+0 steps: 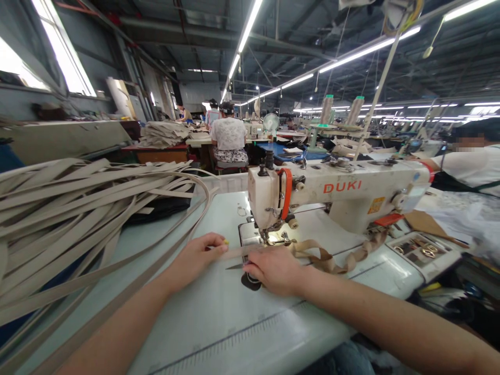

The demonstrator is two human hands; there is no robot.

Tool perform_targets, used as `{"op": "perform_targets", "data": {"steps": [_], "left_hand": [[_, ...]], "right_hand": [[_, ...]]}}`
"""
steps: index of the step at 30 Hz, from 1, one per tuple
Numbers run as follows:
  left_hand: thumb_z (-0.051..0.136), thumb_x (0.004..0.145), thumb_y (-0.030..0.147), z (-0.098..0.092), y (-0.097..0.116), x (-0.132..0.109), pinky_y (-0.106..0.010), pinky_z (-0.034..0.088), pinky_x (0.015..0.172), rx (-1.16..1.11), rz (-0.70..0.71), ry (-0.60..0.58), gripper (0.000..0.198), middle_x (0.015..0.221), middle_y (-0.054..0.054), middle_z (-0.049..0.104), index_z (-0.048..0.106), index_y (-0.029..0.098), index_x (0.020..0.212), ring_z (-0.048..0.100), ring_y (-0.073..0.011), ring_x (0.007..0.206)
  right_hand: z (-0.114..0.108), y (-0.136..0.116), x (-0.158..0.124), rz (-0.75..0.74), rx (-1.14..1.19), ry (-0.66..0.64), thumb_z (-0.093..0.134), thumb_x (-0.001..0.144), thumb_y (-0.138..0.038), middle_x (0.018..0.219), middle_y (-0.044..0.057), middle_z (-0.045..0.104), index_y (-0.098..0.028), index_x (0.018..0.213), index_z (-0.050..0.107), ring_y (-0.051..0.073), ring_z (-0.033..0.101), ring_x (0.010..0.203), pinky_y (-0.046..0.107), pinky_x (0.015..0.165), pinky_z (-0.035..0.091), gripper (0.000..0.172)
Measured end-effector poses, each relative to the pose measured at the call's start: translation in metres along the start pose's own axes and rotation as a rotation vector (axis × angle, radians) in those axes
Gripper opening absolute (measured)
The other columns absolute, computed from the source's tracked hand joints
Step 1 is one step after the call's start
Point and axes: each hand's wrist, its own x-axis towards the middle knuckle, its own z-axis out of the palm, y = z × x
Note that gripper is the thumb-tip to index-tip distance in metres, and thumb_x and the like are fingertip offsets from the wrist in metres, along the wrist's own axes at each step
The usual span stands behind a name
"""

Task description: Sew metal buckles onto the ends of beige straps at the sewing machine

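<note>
A white sewing machine marked DUKI stands on the pale table. A beige fabric strap runs across the table toward the needle area. My left hand pinches this strap just left of the presser foot. My right hand rests on the strap in front of the needle plate, fingers curled, with a thin pointed tool under them. Sewn strap piles up in loops to the right of the needle.
A big heap of loose beige straps fills the left side of the table. A tray with small metal parts lies at the right. A person in white sits to the right; others work at tables farther back.
</note>
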Motion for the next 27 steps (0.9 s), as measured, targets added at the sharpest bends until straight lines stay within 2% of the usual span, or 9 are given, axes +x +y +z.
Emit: {"op": "perform_targets", "data": {"steps": [4, 6, 9, 11, 13, 15, 19, 23, 27], "left_hand": [[0.043, 0.079, 0.058, -0.01, 0.003, -0.006, -0.031, 0.041, 0.084, -0.037, 0.004, -0.038, 0.049, 0.083, -0.003, 0.066, 0.052, 0.021, 0.049, 0.059, -0.0237, 0.087], [0.046, 0.079, 0.057, -0.01, 0.0, -0.008, -0.031, 0.042, 0.082, 0.016, 0.033, -0.04, 0.047, 0.083, -0.003, 0.066, 0.052, 0.021, 0.048, 0.06, -0.0237, 0.085], [0.055, 0.075, 0.047, -0.003, -0.007, -0.009, -0.032, 0.044, 0.076, 0.15, 0.097, -0.016, 0.027, 0.09, -0.003, 0.065, 0.067, 0.022, 0.077, 0.06, -0.0234, 0.082], [0.054, 0.077, 0.039, 0.005, -0.01, -0.01, -0.033, 0.044, 0.081, 0.261, 0.153, -0.009, 0.03, 0.103, -0.004, 0.065, 0.068, 0.024, 0.099, 0.06, -0.0239, 0.09], [0.049, 0.082, 0.035, 0.013, -0.009, -0.01, -0.034, 0.043, 0.086, 0.387, 0.204, -0.013, 0.033, 0.11, -0.005, 0.063, 0.068, 0.026, 0.107, 0.06, -0.0245, 0.096], [0.045, 0.086, 0.033, 0.021, -0.006, -0.009, -0.035, 0.045, 0.084, 0.496, 0.247, -0.007, 0.033, 0.108, -0.006, 0.064, 0.069, 0.028, 0.108, 0.06, -0.0252, 0.096], [0.038, 0.092, 0.029, 0.036, 0.002, -0.002, -0.036, 0.048, 0.087, 0.601, 0.395, 0.004, 0.036, 0.11, -0.007, 0.064, 0.068, 0.028, 0.11, 0.057, -0.0251, 0.102], [0.036, 0.094, 0.021, 0.051, 0.005, 0.01, -0.033, 0.049, 0.089, 0.58, 0.53, -0.034, 0.038, 0.109, -0.005, 0.066, 0.065, 0.03, 0.117, 0.058, -0.0204, 0.102], [0.042, 0.093, 0.021, 0.06, 0.004, 0.019, -0.032, 0.051, 0.087, 0.561, 0.588, -0.027, 0.031, 0.103, -0.006, 0.068, 0.07, 0.026, 0.107, 0.06, -0.0197, 0.097]], "right_hand": [[-0.007, 0.0, -0.043, -0.072, 0.097, -0.004, 0.031, 0.097, -0.045, 0.087, 0.004, 0.066, -0.019, 0.091, 0.055, 0.017, 0.06, 0.078, 0.028, 0.064, 0.035, 0.036], [-0.012, 0.011, -0.067, -0.015, 0.115, -0.019, 0.031, 0.097, -0.044, 0.088, 0.004, 0.065, -0.019, 0.092, 0.054, 0.017, 0.06, 0.078, 0.027, 0.065, 0.035, 0.034], [-0.023, 0.046, -0.095, 0.242, 0.073, -0.008, 0.029, 0.098, -0.042, 0.086, 0.005, 0.066, -0.019, 0.09, 0.055, 0.018, 0.061, 0.078, 0.029, 0.067, 0.036, 0.035], [-0.031, 0.077, -0.107, 0.462, -0.004, 0.004, 0.029, 0.098, -0.041, 0.085, 0.006, 0.066, -0.019, 0.091, 0.055, 0.02, 0.061, 0.079, 0.03, 0.068, 0.038, 0.035], [-0.037, 0.105, -0.114, 0.628, -0.124, 0.023, 0.031, 0.097, -0.038, 0.093, 0.01, 0.065, -0.017, 0.096, 0.056, 0.023, 0.061, 0.086, 0.032, 0.071, 0.04, 0.033], [-0.04, 0.123, -0.117, 0.679, -0.252, 0.047, 0.037, 0.095, -0.034, 0.106, 0.015, 0.062, -0.014, 0.104, 0.057, 0.027, 0.058, 0.097, 0.036, 0.078, 0.041, 0.03], [-0.033, 0.117, -0.107, 0.478, -0.277, 0.123, 0.045, 0.091, -0.022, 0.119, 0.016, 0.057, -0.012, 0.113, 0.059, 0.029, 0.051, 0.11, 0.042, 0.093, 0.038, 0.027], [-0.016, 0.081, -0.078, 0.15, -0.054, 0.128, 0.041, 0.093, -0.021, 0.096, 0.009, 0.064, -0.016, 0.1, 0.064, 0.021, 0.057, 0.091, 0.033, 0.083, 0.042, 0.025], [-0.001, 0.062, -0.041, -0.02, 0.004, 0.173, 0.043, 0.094, -0.022, 0.094, 0.007, 0.065, -0.016, 0.101, 0.065, 0.019, 0.056, 0.088, 0.03, 0.081, 0.042, 0.024]]}}
